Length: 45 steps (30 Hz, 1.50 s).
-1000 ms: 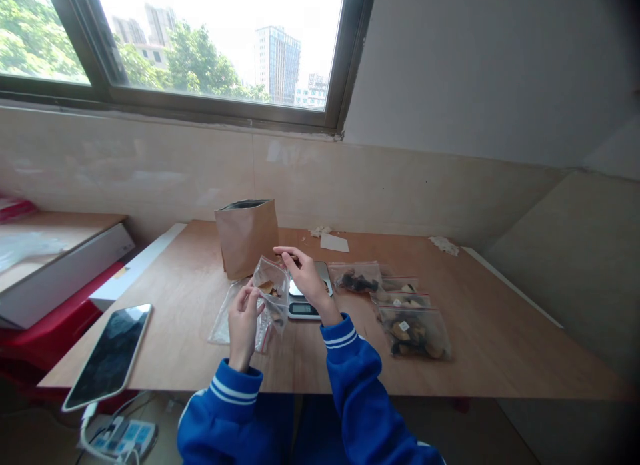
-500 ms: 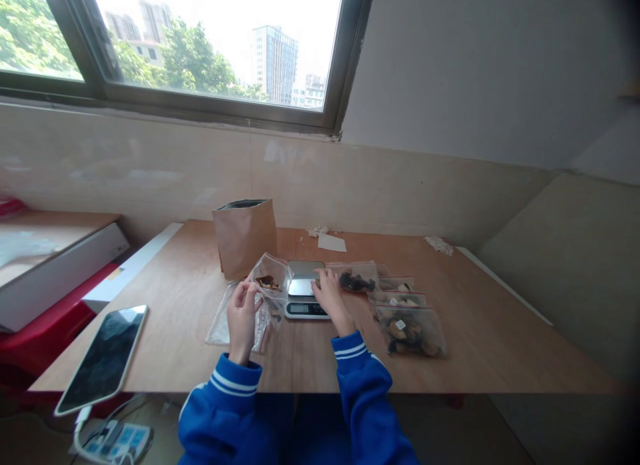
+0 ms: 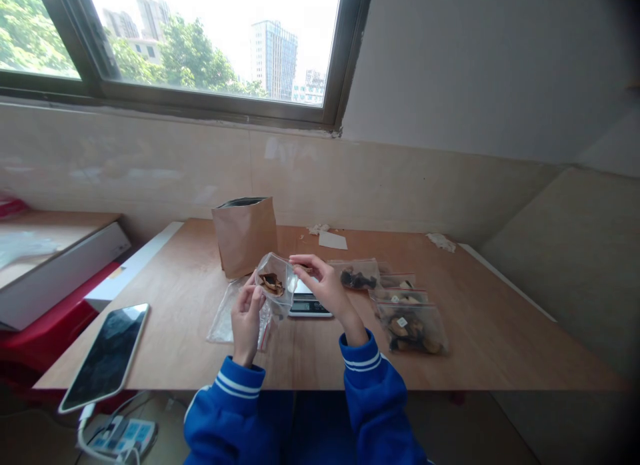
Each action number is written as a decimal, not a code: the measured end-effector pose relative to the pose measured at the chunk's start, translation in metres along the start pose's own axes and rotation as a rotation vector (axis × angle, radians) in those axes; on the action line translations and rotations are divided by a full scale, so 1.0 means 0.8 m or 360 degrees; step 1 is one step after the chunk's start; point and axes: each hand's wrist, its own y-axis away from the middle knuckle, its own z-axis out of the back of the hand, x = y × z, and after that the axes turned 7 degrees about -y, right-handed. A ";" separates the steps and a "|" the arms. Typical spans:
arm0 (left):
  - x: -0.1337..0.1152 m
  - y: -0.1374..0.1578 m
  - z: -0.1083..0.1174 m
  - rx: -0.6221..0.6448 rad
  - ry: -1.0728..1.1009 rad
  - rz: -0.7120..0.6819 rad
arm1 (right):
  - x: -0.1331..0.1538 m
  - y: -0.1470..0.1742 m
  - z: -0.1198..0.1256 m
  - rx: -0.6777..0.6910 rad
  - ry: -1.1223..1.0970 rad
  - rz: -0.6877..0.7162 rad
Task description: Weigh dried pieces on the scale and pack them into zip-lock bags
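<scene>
My left hand (image 3: 247,318) is closed on a clear zip bag (image 3: 281,268), its mouth tilted toward the right. Brown dried slices (image 3: 271,284), perhaps mushroom, lie inside the bag. At the mouth of the bag, my right hand (image 3: 323,285) pinches a small brown dried slice (image 3: 303,268). Beneath that hand stands a digital kitchen scale (image 3: 310,310), its silver plate partly covered by my fingers. Flat clear zip bags (image 3: 225,322) lie on the table under my left hand.
Behind the bag stands an open brown paper pouch (image 3: 245,238). Filled zip bags (image 3: 410,328) with dark dried pieces lie to the right. A phone (image 3: 107,355) on a cable rests at the left edge. A white card (image 3: 333,240) lies near the wall.
My right hand has lifted from the scale plate and moved up and left to the bag's mouth, with a dried slice in its fingers. The bag has shifted slightly right.
</scene>
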 end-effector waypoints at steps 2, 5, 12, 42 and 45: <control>-0.001 0.002 0.000 0.0012 -0.0012 -0.0022 | 0.025 0.002 -0.004 0.0156 0.0082 -0.0024; -0.006 0.004 0.000 0.0001 -0.0005 -0.0024 | 0.032 0.007 -0.002 0.0042 0.0222 -0.0005; -0.015 0.011 -0.008 -0.0071 0.0064 -0.0031 | -0.017 0.045 -0.006 -0.0245 0.0154 -0.0205; 0.078 -0.012 0.003 0.0135 -0.0187 0.0083 | -0.137 0.089 -0.019 -0.1018 0.0014 -0.0233; 0.076 -0.009 0.003 0.0156 -0.0104 0.0213 | -0.140 0.091 -0.016 -0.1044 -0.0024 -0.0290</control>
